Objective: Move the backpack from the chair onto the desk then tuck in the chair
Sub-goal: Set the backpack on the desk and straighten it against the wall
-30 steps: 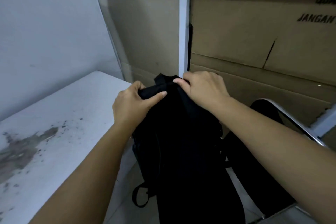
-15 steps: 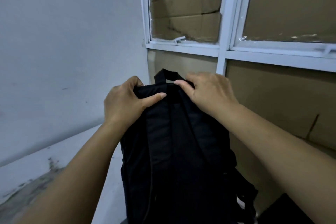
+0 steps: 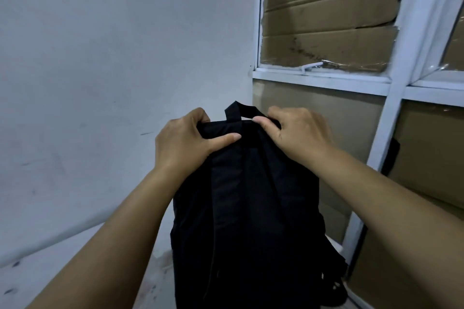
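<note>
While both bare forearms reached in from the 5 and 7 o'clock corners of the view, the black backpack (image 3: 251, 221) hung upright between them, filling the lower middle of the frame. At its top edge the left hand (image 3: 183, 143) was clenched on the fabric, thumb laid across the near face and fingers curled over the far side. Just to the right, at about 1 o'clock from it, the right hand (image 3: 298, 133) gripped the same top edge, its fingertips pressed beside the carry loop (image 3: 239, 109) that stood up between the two hands. One padded shoulder strap (image 3: 226, 190) ran straight down the near face of the bag. Below and to the left, at 7 to 8 o'clock, the pale, stained desk (image 3: 62, 268) showed behind the left forearm; whether the bag's bottom touched it could not be told, since the lower end ran out of view. Farther back, a plain grey-white wall (image 3: 113, 45) took up the 9 to 12 o'clock area. At 1 to 3 o'clock stood a white window frame (image 3: 391, 88) whose panes were backed with brown cardboard (image 3: 326, 27), creased and torn along its upper panel.
</note>
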